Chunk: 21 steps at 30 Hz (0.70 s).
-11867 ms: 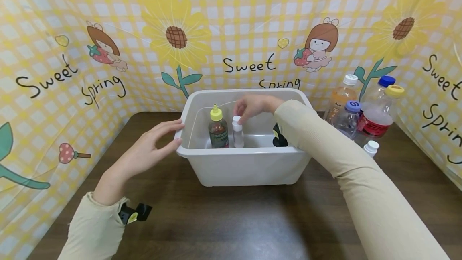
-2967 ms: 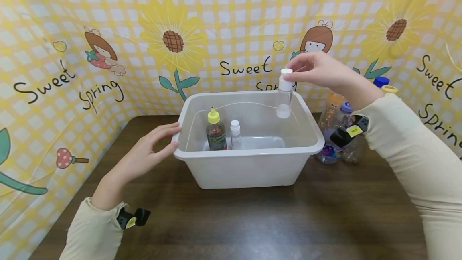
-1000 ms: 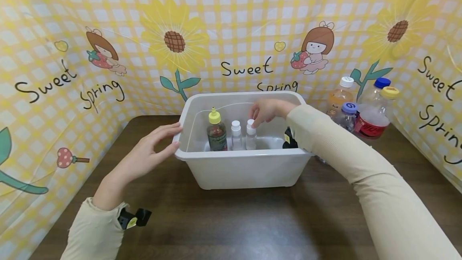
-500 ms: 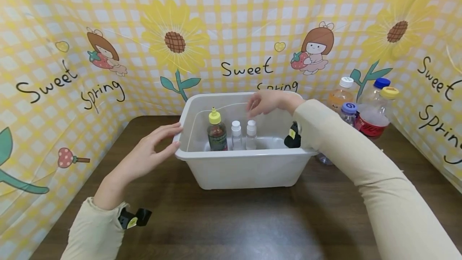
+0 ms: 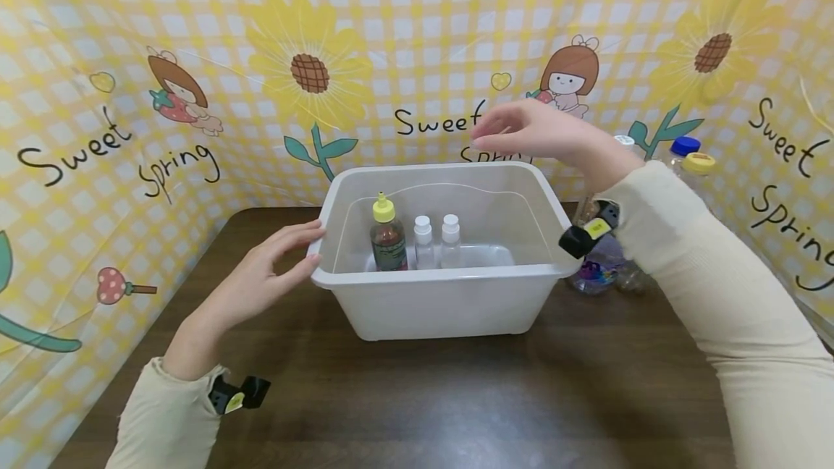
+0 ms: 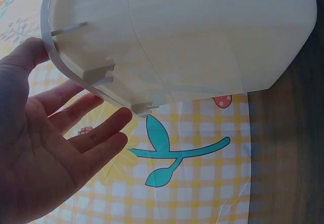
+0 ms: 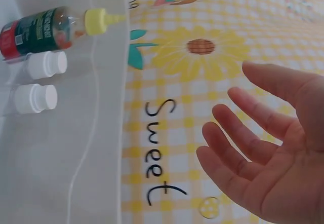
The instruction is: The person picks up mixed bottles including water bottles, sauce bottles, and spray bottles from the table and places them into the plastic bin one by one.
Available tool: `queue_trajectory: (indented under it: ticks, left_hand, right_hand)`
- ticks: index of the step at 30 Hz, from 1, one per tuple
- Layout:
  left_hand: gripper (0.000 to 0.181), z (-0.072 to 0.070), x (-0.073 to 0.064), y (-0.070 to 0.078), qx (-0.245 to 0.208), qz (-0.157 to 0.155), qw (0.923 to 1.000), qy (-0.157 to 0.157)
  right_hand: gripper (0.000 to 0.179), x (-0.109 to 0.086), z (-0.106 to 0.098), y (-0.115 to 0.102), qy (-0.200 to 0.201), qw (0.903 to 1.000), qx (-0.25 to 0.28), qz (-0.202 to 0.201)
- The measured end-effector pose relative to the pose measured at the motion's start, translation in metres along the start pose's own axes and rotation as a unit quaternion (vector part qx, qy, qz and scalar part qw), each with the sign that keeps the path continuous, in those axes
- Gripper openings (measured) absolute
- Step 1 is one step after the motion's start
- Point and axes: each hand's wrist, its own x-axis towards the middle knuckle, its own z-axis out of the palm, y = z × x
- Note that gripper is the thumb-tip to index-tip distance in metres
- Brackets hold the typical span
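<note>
Two white-capped bottles (image 5: 423,244) and a yellow-capped squeeze bottle (image 5: 389,243) stand inside a plastic tub (image 5: 443,306), left hand (image 5: 257,277) touching its rim (image 5: 332,280), right hand (image 5: 544,132) above it, both grips apart.

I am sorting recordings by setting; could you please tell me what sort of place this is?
Probably an indoor tabletop filming booth, judging by the sunflower-printed, yellow-and-white checked sheet behind and beside the dark brown wood-grain table, and the small black camera worn at each wrist.
</note>
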Motion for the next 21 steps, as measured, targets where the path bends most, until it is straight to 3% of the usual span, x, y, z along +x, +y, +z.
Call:
queue_trajectory:
  ticks: [12, 21]
  left_hand:
    - [0.044, 0.001, -0.001, -0.001, -0.001, 0.002, 1.0000, 0.002]
    - [0.044, 0.001, -0.001, 0.000, -0.004, 0.002, 1.0000, 0.002]
  right_hand:
    - [0.042, -0.058, -0.003, 0.027, 0.112, 0.9933, 0.004, 0.028]
    - [0.047, -0.095, -0.006, 0.069, 0.220, 0.9723, 0.016, 0.078]
